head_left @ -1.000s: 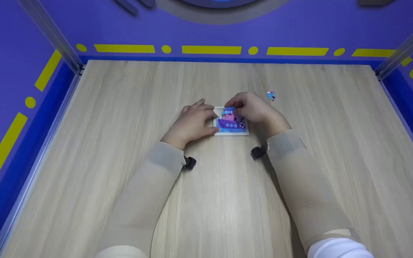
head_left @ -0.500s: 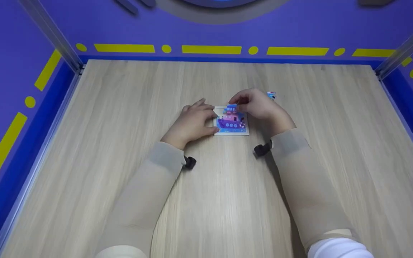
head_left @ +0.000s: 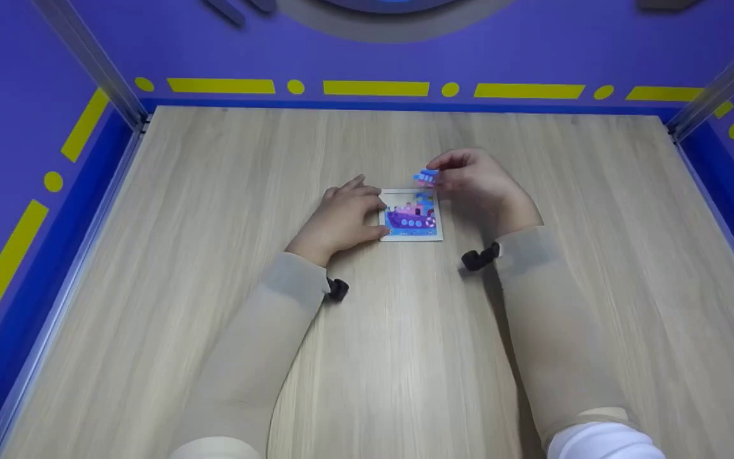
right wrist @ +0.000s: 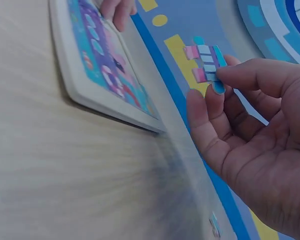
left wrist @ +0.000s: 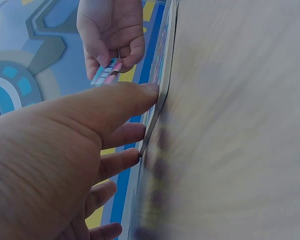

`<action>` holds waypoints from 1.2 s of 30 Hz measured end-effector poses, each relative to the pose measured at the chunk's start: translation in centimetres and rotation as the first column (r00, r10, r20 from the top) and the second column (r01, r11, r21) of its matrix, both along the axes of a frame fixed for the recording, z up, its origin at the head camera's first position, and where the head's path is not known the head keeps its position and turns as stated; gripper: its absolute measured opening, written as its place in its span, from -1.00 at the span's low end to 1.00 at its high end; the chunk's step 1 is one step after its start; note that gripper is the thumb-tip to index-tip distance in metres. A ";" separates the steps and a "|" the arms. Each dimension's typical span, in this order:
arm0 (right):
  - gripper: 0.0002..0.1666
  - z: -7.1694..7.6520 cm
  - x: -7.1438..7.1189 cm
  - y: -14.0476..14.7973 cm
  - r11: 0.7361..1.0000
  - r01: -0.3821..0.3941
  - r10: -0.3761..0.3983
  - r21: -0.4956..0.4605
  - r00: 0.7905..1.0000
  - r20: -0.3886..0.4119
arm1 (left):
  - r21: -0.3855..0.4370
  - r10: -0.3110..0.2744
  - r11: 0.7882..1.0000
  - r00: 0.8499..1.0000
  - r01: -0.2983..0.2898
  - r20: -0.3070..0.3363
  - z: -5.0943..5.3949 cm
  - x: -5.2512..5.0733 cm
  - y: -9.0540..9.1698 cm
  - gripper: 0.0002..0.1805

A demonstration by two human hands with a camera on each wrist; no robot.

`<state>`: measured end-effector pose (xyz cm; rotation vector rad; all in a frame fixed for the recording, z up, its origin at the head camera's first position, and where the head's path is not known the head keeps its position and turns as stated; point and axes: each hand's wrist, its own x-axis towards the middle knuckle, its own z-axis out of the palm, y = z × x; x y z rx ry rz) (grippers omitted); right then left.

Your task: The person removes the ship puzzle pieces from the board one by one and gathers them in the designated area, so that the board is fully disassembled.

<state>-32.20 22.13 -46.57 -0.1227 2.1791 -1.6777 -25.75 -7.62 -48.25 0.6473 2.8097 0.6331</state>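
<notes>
- Head view: left hand (head_left: 345, 217), fingers spread, touches a square white-framed ship puzzle (head_left: 411, 223) on a pale wood-grain table (head_left: 380, 344); right hand (head_left: 478, 185) pinches a small blue-and-pink puzzle piece (head_left: 426, 177).
- Left wrist: left hand partly blocks the puzzle.
- Right wrist: small, blurred teal-tinged flat piece (right wrist: 215, 225) lies on the table.

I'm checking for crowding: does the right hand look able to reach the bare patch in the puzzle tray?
Probably yes: the right hand holds a puzzle piece near the far edge of the puzzle tray, and the left hand touches only its left side, leaving the bare patch uncovered.
</notes>
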 end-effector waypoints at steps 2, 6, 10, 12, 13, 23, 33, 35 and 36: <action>-0.73 0.1 -0.1 0.5 0.999 0.029 -0.029 -0.046 1.000 0.005 | -0.001 -0.004 1.000 1.000 0.004 -0.005 0.0 0.0 0.0 -0.46; -0.75 0.3 -0.3 1.6 0.990 0.101 -0.100 -0.097 0.995 0.013 | 0.001 -0.005 1.000 1.000 0.005 -0.010 0.0 0.0 0.0 -0.45; -0.78 0.5 -0.7 3.0 0.971 0.187 -0.187 -0.150 0.982 0.013 | 0.001 -0.002 1.000 1.000 0.002 -0.005 0.0 0.0 0.0 -0.44; -0.78 0.6 -0.8 3.8 0.953 0.222 -0.223 -0.205 0.975 0.018 | 0.000 -0.001 1.000 1.000 0.001 -0.003 0.0 0.0 0.1 -0.44; -0.77 0.7 -0.8 4.2 0.943 0.237 -0.239 -0.235 0.971 0.023 | 0.000 0.000 1.000 1.000 0.000 -0.002 0.0 0.0 0.1 -0.44; -0.71 1.0 -1.2 6.5 0.733 0.436 -0.409 -0.523 0.896 0.173 | -0.001 0.010 1.000 1.000 -0.010 0.003 0.0 0.0 0.1 -0.43; -0.71 0.8 -1.1 7.7 0.651 0.559 -0.527 -0.514 0.820 0.224 | -0.008 0.006 1.000 1.000 -0.006 0.013 -0.1 0.0 0.0 -0.43; -0.73 0.8 -1.1 8.1 0.645 0.584 -0.554 -0.494 0.802 0.224 | -0.004 0.008 1.000 1.000 -0.007 0.014 0.0 0.0 0.0 -0.43; -0.75 0.7 -1.1 8.3 0.639 0.598 -0.569 -0.483 0.790 0.226 | -0.002 0.008 1.000 1.000 -0.008 0.013 0.0 0.1 0.0 -0.43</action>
